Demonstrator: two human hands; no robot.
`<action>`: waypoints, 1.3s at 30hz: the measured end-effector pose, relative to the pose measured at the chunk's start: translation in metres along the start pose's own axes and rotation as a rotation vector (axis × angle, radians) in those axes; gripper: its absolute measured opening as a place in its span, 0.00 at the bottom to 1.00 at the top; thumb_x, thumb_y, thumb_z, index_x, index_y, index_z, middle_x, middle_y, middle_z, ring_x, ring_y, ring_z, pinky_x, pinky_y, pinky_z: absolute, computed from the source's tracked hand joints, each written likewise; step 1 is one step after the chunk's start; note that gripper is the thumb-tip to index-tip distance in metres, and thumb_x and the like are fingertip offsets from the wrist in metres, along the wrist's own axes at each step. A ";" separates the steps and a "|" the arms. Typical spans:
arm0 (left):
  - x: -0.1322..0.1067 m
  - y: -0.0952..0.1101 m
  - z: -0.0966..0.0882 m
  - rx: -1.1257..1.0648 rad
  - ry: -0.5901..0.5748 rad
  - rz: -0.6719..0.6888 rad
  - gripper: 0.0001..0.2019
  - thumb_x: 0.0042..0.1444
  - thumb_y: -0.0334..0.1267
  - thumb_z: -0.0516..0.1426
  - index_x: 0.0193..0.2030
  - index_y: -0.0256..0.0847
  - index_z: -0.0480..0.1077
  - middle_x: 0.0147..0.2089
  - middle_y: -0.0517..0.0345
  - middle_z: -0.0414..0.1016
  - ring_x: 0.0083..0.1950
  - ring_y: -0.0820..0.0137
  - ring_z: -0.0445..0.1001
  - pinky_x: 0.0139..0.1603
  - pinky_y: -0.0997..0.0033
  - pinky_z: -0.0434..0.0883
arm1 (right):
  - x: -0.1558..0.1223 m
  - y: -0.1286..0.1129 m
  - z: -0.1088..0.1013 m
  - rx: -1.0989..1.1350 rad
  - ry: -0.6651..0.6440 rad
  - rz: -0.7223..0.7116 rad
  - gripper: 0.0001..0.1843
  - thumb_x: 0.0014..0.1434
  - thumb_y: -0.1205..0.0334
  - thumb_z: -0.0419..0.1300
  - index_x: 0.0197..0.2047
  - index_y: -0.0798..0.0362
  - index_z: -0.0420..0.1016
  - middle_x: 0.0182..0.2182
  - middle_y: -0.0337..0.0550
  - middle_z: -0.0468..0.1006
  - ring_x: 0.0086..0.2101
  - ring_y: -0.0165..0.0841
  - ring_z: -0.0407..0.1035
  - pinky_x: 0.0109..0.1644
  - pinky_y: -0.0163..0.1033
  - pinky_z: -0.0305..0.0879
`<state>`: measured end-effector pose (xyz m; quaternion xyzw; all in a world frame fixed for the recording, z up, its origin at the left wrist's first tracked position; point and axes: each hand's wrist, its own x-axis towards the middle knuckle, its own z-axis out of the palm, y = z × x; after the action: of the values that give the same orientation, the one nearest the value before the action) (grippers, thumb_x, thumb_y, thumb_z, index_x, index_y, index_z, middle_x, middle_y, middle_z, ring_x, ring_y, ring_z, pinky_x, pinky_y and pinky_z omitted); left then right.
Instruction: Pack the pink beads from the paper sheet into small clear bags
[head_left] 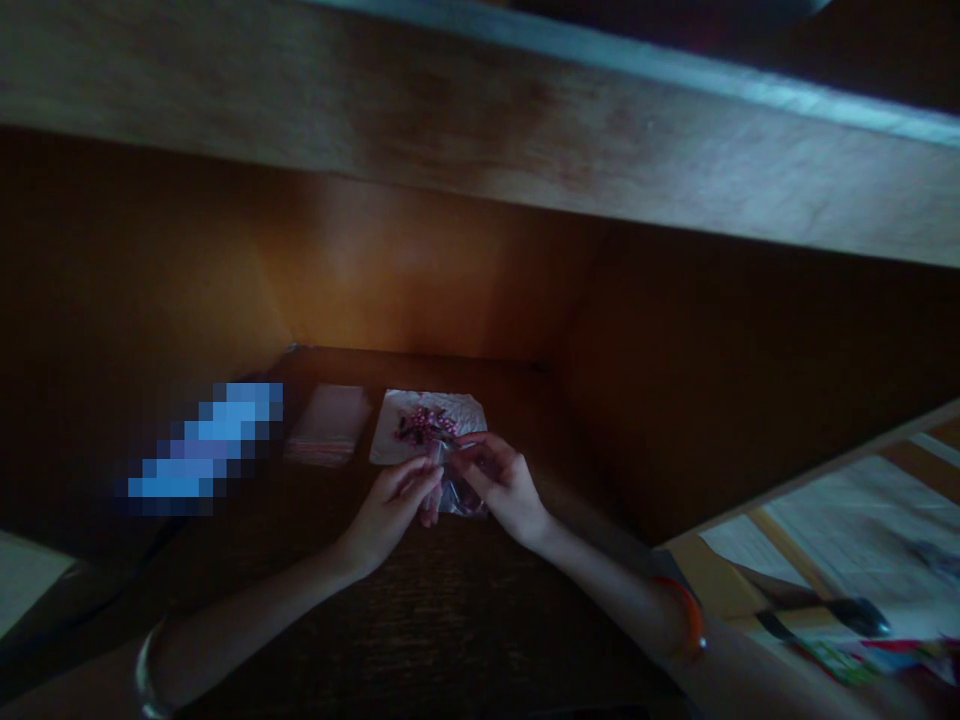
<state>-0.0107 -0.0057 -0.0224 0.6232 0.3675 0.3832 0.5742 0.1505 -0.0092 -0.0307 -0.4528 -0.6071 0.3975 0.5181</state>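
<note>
Near the middle of the dark wooden surface (420, 620), my left hand (390, 505) pinches the left side of a small clear plastic bag (461, 497). My right hand (506, 485) is closed at the bag's top right, with fingertips by its mouth; whether they also hold a small item is too dark to tell. Just behind both hands lies a pale, crinkled sheet (386, 430). On it is a little heap of pink and dark bead-like pieces (424, 422), partly behind my fingers. To the left rests a stack of flat clear bags (330, 425).
Wooden side walls and a back panel (420, 290) enclose the surface, and a thick wooden beam (480, 130) crosses above it. A blurred-out blue, bright object (217, 440) stands at the left. Lower right, beyond the side wall, lie colourful items (862, 655).
</note>
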 end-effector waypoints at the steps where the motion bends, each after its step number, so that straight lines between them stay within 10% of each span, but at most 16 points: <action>1: -0.001 0.001 0.000 0.023 -0.021 -0.005 0.15 0.57 0.45 0.50 0.24 0.39 0.61 0.19 0.65 0.62 0.21 0.76 0.62 0.25 0.75 0.61 | -0.001 -0.003 -0.001 -0.095 0.068 -0.058 0.11 0.54 0.58 0.59 0.41 0.51 0.68 0.32 0.41 0.72 0.30 0.30 0.66 0.31 0.36 0.65; 5: -0.008 0.004 0.001 0.139 -0.103 0.015 0.16 0.56 0.45 0.51 0.22 0.38 0.62 0.19 0.64 0.61 0.22 0.76 0.62 0.24 0.75 0.60 | -0.008 -0.019 -0.005 -0.452 0.268 -0.279 0.08 0.53 0.58 0.60 0.28 0.52 0.67 0.28 0.40 0.68 0.34 0.33 0.62 0.40 0.41 0.60; 9: -0.012 0.007 0.003 0.199 -0.087 0.092 0.15 0.55 0.42 0.51 0.21 0.38 0.60 0.18 0.65 0.58 0.21 0.77 0.58 0.22 0.76 0.56 | -0.017 -0.021 0.002 -0.271 0.004 -0.246 0.20 0.59 0.58 0.55 0.18 0.53 0.59 0.18 0.35 0.60 0.24 0.27 0.56 0.31 0.35 0.56; 18: -0.015 0.004 0.010 0.288 -0.062 0.137 0.15 0.51 0.38 0.53 0.18 0.39 0.56 0.18 0.67 0.54 0.20 0.78 0.53 0.21 0.77 0.52 | -0.014 -0.014 0.013 0.126 -0.197 0.109 0.20 0.57 0.50 0.54 0.20 0.54 0.64 0.18 0.33 0.59 0.21 0.25 0.53 0.25 0.32 0.51; 39: -0.012 0.003 0.005 0.226 -0.048 0.144 0.12 0.54 0.40 0.54 0.22 0.39 0.59 0.21 0.65 0.56 0.24 0.76 0.56 0.24 0.76 0.55 | -0.011 -0.010 0.010 0.218 -0.132 0.148 0.12 0.52 0.53 0.61 0.27 0.53 0.69 0.24 0.36 0.70 0.25 0.26 0.62 0.30 0.32 0.60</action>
<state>-0.0116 -0.0187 -0.0207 0.7178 0.3490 0.3644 0.4799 0.1394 -0.0226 -0.0260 -0.4104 -0.5579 0.5271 0.4924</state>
